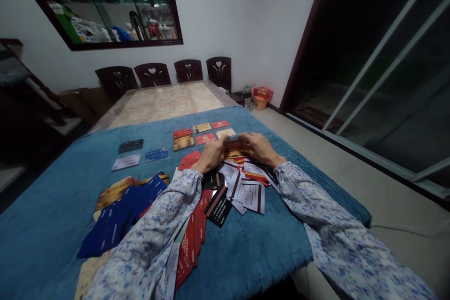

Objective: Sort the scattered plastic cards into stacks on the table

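Note:
My left hand [213,153] and my right hand [260,148] face each other over a loose pile, fingers curled around the two ends of some gold-and-dark cards [237,147]. The fingertips are slightly blurred. Right below them lies a heap of white cards [253,197] with dark stripes, mixed with red-and-orange ones. A black card [218,206] rests at the heap's left side. Under my left forearm runs a fanned row of red cards [191,243], partly hidden. Further left, blue cards [116,218] overlap gold cards [114,192].
Laid out beyond my hands are red cards [206,138], brown-gold cards [183,142] and a yellow card [202,128]. A black card, a white card [126,162] and a light-blue card [156,154] lie leftward. A blue cloth [288,248] covers this end of the table; chairs [153,75] stand behind.

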`<state>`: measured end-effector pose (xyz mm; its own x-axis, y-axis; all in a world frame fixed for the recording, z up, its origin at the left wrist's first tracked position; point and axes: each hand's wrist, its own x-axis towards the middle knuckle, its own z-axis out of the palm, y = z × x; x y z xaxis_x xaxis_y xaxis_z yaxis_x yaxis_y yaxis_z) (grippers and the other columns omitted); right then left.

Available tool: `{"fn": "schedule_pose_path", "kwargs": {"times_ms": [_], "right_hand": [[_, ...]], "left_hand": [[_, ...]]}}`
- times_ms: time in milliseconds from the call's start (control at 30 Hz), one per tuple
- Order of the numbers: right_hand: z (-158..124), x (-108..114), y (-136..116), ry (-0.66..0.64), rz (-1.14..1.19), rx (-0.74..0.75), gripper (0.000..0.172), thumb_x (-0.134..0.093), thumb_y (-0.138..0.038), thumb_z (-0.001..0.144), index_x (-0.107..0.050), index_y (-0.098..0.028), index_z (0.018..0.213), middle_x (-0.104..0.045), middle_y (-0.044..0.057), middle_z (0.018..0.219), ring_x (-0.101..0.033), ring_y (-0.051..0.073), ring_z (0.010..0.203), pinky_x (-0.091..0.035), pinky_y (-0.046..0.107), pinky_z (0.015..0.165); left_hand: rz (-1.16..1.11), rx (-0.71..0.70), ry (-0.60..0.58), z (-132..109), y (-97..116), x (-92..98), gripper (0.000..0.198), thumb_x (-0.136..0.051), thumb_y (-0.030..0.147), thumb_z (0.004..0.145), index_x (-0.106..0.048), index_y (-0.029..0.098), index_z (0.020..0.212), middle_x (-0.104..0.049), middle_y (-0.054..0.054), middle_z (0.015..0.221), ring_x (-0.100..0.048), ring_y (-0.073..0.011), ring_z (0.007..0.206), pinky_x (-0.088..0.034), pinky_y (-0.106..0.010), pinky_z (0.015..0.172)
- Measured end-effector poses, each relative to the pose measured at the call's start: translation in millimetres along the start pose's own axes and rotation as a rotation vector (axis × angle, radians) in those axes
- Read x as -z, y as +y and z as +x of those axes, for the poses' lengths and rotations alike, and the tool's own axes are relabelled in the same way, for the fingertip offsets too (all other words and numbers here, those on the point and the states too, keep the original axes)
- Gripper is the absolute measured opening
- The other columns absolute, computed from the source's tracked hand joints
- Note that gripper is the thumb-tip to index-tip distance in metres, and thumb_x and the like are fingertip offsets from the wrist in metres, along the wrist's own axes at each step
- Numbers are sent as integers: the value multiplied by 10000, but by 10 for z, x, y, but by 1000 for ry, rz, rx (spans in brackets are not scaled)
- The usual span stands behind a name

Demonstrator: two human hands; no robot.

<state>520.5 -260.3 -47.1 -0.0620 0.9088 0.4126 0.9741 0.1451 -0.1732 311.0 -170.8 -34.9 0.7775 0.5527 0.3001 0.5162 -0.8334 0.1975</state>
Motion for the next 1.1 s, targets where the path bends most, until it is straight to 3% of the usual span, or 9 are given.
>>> {"fn": "schedule_pose_path", "kwargs": {"times_ms": [167, 367, 600, 767, 1100], "right_hand": [[-16, 1, -20, -1, -4, -14, 331, -596, -226, 945, -658, -199, 1269, -749, 103, 999, -633, 244, 890, -415, 307, 777], [-8, -9, -39, -28, -42, -44, 383, -519, -214, 973, -627, -212, 1341, -768, 103, 1044, -658, 233, 889, -427, 299, 779], [11, -63, -7, -86, -51, -9, 435, -502, -224, 991, -568, -171, 1417, -735, 140, 1210, -644, 250, 1039, -446, 327, 876], [5, -67, 9, -114, -60, 16, 547, -578, -279, 961, -503, -151, 1488, -681, 177, 1253, -584, 302, 1103, -447, 387, 904], [19, -35, 45, -123, -39, 15, 519, -605, -316, 949, -516, -125, 1424, -672, 181, 1280, -556, 310, 1093, -425, 396, 872]], "left_hand": [[50, 8, -38, -8, 21, 4, 464, -493, 86, 879, -521, 172, 1334, -727, -118, 1044, -673, -284, 1002, -496, -386, 901], [43, -2, -28, -15, 30, -26, 494, -509, 110, 871, -495, 189, 1358, -715, -138, 1206, -652, -304, 1106, -476, -430, 960], [7, 43, -71, -18, 43, -19, 499, -505, 109, 872, -500, 168, 1367, -685, -158, 1310, -626, -327, 1185, -456, -489, 1010], [-27, 32, -59, 9, 2, -56, 460, -516, 130, 878, -527, 146, 1337, -690, -172, 1268, -631, -321, 1164, -475, -472, 987], [-53, 23, -60, 26, -31, -73, 361, -568, 177, 851, -561, 150, 1210, -697, -147, 1122, -620, -293, 1041, -484, -428, 924]]}}
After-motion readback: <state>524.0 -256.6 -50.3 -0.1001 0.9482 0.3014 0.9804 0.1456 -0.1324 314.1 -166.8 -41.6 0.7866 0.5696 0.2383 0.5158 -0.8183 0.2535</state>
